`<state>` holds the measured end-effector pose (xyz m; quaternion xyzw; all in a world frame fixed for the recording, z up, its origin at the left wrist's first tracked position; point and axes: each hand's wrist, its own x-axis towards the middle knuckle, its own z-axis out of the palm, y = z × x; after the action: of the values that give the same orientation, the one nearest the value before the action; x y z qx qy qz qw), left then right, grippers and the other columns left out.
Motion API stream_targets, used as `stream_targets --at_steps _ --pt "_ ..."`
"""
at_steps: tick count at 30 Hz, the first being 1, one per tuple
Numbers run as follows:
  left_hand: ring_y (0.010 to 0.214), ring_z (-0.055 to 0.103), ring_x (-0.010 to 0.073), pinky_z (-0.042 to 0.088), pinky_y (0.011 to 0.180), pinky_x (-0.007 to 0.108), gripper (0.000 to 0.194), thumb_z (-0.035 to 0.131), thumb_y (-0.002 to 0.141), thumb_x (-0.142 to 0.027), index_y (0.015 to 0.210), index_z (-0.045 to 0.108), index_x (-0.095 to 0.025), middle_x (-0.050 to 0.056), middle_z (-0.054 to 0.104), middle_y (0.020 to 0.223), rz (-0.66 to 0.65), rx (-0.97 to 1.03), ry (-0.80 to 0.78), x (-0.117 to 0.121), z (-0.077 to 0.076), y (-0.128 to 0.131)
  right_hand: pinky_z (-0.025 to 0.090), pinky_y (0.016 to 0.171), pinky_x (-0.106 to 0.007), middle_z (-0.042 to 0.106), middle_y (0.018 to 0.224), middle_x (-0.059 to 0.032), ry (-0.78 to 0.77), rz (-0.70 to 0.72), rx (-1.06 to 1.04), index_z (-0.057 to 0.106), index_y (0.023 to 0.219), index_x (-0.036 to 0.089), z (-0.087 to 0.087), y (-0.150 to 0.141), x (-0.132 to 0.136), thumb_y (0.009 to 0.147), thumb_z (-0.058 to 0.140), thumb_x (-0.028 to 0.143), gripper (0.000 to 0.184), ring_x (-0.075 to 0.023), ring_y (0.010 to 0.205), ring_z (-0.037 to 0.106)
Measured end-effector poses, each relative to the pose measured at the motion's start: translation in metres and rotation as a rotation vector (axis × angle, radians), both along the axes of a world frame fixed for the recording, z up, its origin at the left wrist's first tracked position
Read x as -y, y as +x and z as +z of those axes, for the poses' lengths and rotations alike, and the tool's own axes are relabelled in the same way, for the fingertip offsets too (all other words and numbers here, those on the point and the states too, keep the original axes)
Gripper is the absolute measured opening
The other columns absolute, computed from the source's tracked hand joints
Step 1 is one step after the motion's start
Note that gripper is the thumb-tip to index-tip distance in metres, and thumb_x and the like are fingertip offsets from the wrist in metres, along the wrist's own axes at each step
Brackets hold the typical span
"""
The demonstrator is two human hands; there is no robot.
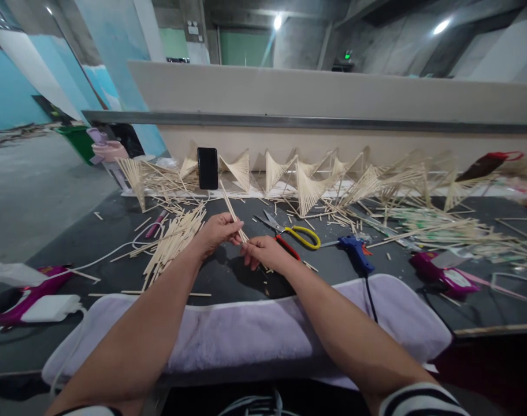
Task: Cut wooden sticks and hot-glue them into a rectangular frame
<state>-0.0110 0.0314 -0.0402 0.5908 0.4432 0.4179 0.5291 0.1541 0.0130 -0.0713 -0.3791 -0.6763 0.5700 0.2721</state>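
Note:
A few thin wooden sticks (231,205) slant up and away from between my hands. My left hand (221,231) is closed around them near their lower half. At their lower ends, the fingers of my right hand (260,252) pinch together on the same sticks. A loose pile of similar sticks (174,240) lies left of my left hand. Just right of my hands are scissors (304,236) with yellow and red handles, blades parted. Further right lies a blue glue gun (356,254), its cord running toward me.
Fan-shaped stick structures (309,188) line the back of the dark table (129,271), beside an upright black phone (207,168). A purple towel (246,335) covers the front edge. Magenta power strips (443,271) sit on both sides, with a white cable (111,260) at left.

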Motion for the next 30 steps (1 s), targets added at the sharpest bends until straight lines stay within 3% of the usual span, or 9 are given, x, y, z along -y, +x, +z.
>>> stream_targets --at_steps 4,9,16,21,26,28,30 --pt "0.055 0.058 0.0112 0.048 0.052 0.022 0.029 0.055 0.076 -0.040 0.086 0.057 -0.014 0.002 0.061 0.065 0.122 0.080 0.102 0.000 0.000 0.007 0.039 0.038 -0.016 0.057 0.051 0.0010 -0.025 -0.032 0.028 0.056 0.069 0.014 -0.001 -0.004 0.001 0.083 0.046 0.032 0.025 -0.0066 0.038 0.051" --pt "0.061 0.058 0.0117 0.051 0.064 0.030 0.027 0.049 0.081 -0.039 0.095 0.052 -0.017 0.000 0.059 0.067 0.281 0.401 0.150 0.005 0.008 0.013 0.038 0.039 -0.014 0.059 0.054 0.0006 0.054 0.007 0.142 0.058 0.070 0.014 -0.002 -0.006 0.003 0.083 0.046 0.029 0.024 -0.0057 0.039 0.052" --pt "0.052 0.051 0.0076 0.041 0.050 0.020 0.021 0.045 0.083 -0.038 0.092 0.052 -0.020 -0.003 0.050 0.062 0.218 0.622 0.149 0.011 0.019 0.015 0.039 0.042 -0.015 0.060 0.057 -0.0006 0.190 0.064 0.205 0.059 0.071 0.014 -0.003 -0.005 0.004 0.084 0.043 0.032 0.028 -0.0062 0.041 0.054" --pt "0.044 0.040 0.0055 0.029 0.041 0.017 0.017 0.044 0.085 -0.038 0.090 0.050 -0.022 -0.005 0.043 0.058 0.174 0.672 0.118 0.012 0.021 0.017 0.038 0.041 -0.015 0.058 0.056 -0.0004 0.193 0.086 0.205 0.058 0.070 0.013 -0.001 -0.005 0.006 0.085 0.042 0.032 0.029 -0.0060 0.041 0.053" --pt "0.041 0.036 0.0043 0.026 0.039 0.016 0.016 0.049 0.083 -0.036 0.081 0.049 -0.020 -0.006 0.040 0.055 0.162 0.763 0.107 0.009 0.020 0.015 0.040 0.045 -0.016 0.061 0.061 -0.0009 0.191 0.117 0.209 0.061 0.076 0.013 -0.001 -0.009 0.007 0.086 0.042 0.033 0.029 -0.0061 0.044 0.055" --pt "0.040 0.035 0.0040 0.025 0.038 0.016 0.014 0.050 0.083 -0.034 0.080 0.050 -0.020 -0.006 0.038 0.054 0.154 0.811 0.106 0.007 0.022 0.009 0.042 0.051 -0.017 0.063 0.066 -0.0015 0.257 0.121 0.203 0.063 0.081 0.014 0.001 -0.003 0.003 0.086 0.041 0.036 0.031 -0.0074 0.050 0.057" --pt "0.039 0.034 0.0039 0.024 0.037 0.016 0.013 0.050 0.083 -0.031 0.078 0.050 -0.019 -0.006 0.036 0.052 0.167 0.842 0.098 0.004 0.026 0.002 0.044 0.059 -0.020 0.065 0.075 -0.0027 0.404 0.014 0.265 0.063 0.088 0.016 0.006 0.012 -0.006 0.086 0.041 0.036 0.030 -0.0104 0.062 0.060"
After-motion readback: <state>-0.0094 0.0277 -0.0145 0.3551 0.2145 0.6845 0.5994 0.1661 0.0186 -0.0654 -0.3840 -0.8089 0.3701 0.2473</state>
